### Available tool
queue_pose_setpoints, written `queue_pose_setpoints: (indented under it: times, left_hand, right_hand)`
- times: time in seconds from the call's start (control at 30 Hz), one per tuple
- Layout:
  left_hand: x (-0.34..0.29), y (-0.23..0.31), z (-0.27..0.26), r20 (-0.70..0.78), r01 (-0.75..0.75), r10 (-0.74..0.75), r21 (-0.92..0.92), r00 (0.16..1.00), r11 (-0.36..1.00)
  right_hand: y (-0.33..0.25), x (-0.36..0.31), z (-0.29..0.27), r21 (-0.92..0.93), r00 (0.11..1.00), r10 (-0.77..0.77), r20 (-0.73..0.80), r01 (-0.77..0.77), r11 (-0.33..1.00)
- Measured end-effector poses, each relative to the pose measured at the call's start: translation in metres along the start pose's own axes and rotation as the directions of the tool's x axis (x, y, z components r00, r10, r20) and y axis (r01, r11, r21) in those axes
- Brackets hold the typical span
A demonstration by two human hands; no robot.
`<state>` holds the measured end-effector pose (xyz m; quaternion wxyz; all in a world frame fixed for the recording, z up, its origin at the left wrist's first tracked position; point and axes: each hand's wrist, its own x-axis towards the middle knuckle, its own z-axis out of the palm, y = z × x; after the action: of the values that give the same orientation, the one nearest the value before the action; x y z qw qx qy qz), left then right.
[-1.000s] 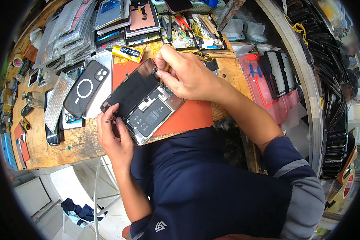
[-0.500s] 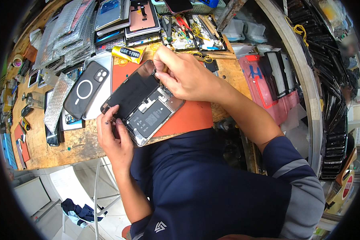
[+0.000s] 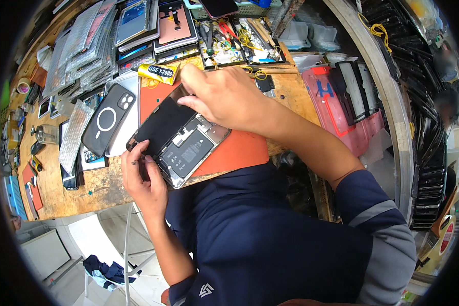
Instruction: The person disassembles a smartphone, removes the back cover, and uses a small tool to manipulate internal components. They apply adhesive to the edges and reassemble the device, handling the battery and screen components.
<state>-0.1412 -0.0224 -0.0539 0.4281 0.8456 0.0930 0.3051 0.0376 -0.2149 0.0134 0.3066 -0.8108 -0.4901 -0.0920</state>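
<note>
An opened smartphone [image 3: 188, 155] lies tilted over an orange mat [image 3: 239, 155], its battery and inner parts bare. Its dark display panel [image 3: 169, 121] is folded out along the body's upper left side. Fingers of my left hand [image 3: 147, 182] curl around the phone's lower left corner, thumb at the panel's edge. My right hand [image 3: 227, 97] is over the top end of the phone, fingers bent together in a pinch. Whatever sits between those fingertips is hidden by the hand. Just beyond it lies a yellow and black glue tube [image 3: 157, 73].
A black phone case with a white ring [image 3: 107, 118] lies left of the mat. Bubble-wrapped packs [image 3: 84, 48] and stacked tablets [image 3: 174, 28] stand behind. Trays of tools and wires [image 3: 239, 41] fill the back. Red and black panels [image 3: 336, 104] sit at right, beside a curved frame [image 3: 392, 92].
My right hand has shifted slightly left and rolled over the phone's top end, covering more of it. The left hand keeps its hold. The whole view has shifted a little.
</note>
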Motion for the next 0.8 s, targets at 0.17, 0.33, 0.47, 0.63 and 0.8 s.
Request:
queue_pose_setpoints:
  times: [0.17, 0.33, 0.47, 0.63, 0.8]
  left_hand:
    - [0.007, 0.019, 0.004, -0.045, -0.046, 0.048, 0.039, 0.998, 0.998]
    - [0.026, 0.036, 0.015, 0.006, -0.191, 0.203, 0.359, 0.979, 0.914]
    - [0.034, 0.041, 0.023, 0.082, -0.224, 0.213, 0.535, 0.974, 0.815]
    - [0.031, 0.045, 0.032, 0.130, -0.197, 0.149, 0.575, 0.980, 0.794]
    - [0.024, 0.048, 0.040, 0.098, -0.119, 0.080, 0.517, 0.992, 0.848]
  right_hand:
    - [-0.005, 0.007, -0.008, 0.177, 0.982, -0.144, 0.122, 0.121, 0.977]
    - [-0.004, 0.001, -0.007, 0.002, 0.982, -0.182, 0.049, 0.183, 0.983]
    - [-0.003, -0.003, -0.007, 0.062, 0.988, -0.155, -0.020, 0.156, 0.986]
    - [0.000, -0.005, -0.006, 0.127, 0.997, -0.079, -0.010, 0.080, 0.989]
    - [-0.001, -0.006, -0.016, 0.239, 0.996, 0.031, 0.082, -0.050, 0.970]
